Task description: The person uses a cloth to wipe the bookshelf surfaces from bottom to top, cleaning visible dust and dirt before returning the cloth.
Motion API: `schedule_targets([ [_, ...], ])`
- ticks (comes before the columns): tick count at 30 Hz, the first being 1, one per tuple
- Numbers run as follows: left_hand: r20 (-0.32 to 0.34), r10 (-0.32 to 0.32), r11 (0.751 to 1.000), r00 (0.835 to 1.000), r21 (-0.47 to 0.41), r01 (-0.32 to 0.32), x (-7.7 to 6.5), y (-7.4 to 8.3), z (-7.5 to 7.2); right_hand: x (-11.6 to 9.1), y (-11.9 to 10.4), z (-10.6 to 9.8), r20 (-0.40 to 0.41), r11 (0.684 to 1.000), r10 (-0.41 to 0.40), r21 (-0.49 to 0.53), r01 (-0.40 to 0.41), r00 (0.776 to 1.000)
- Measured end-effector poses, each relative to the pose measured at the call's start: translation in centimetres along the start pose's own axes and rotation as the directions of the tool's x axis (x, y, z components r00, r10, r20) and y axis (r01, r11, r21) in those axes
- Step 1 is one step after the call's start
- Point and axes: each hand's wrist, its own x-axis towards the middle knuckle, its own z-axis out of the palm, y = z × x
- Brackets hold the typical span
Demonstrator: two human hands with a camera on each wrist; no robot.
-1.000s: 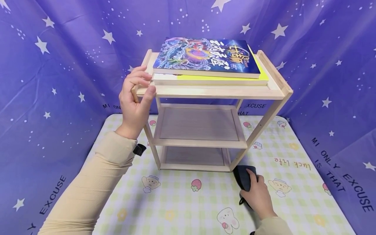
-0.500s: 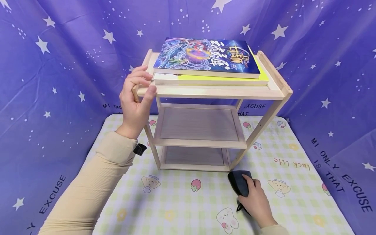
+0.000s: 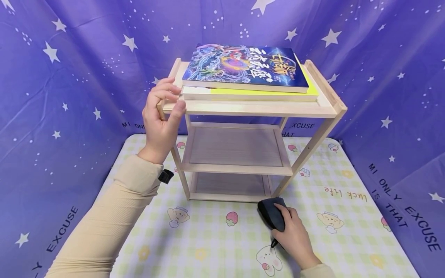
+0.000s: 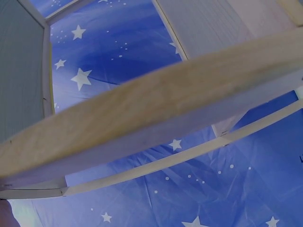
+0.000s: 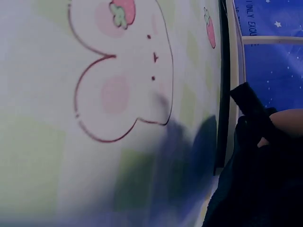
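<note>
A light wooden three-tier shelf (image 3: 250, 109) stands on the table. My left hand (image 3: 161, 116) grips its top left corner, the thumb on the front edge and the fingers over the side rail. At the right front foot of the shelf, my right hand (image 3: 293, 235) holds a dark blue-black, soft-looking pouch-like thing (image 3: 272, 214) low over the tablecloth. A short black strap (image 5: 248, 100) sticks out from it in the right wrist view, beside a finger. The left wrist view is mostly filled by the shelf's side rail (image 4: 156, 101).
On the top tier lies a blue illustrated book (image 3: 240, 65) over a yellow-and-white one (image 3: 264, 95). The checked tablecloth (image 3: 205, 235) has printed cartoon figures. A purple star-patterned curtain (image 3: 83, 77) encloses the back and sides.
My right hand has moved left with the dark pouch-like thing, across the front of the shelf's right foot. The left hand, shelf and books stay put.
</note>
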Motion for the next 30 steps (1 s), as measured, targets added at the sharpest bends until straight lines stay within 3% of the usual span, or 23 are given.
schedule_targets([
  [15, -0.01, 0.014, 1.0, 1.0, 0.002, -0.014, 0.0, -0.1, 0.0, 0.2, -0.9, 0.4, -0.031, 0.998, -0.064, 0.013, 0.065, 0.997],
  [30, -0.012, 0.019, 1.0, 1.0, -0.004, -0.019, 0.0, -0.2, 0.1, 2.1, -1.8, 1.3, -0.114, 0.991, -0.131, 0.004, 0.132, 0.985],
])
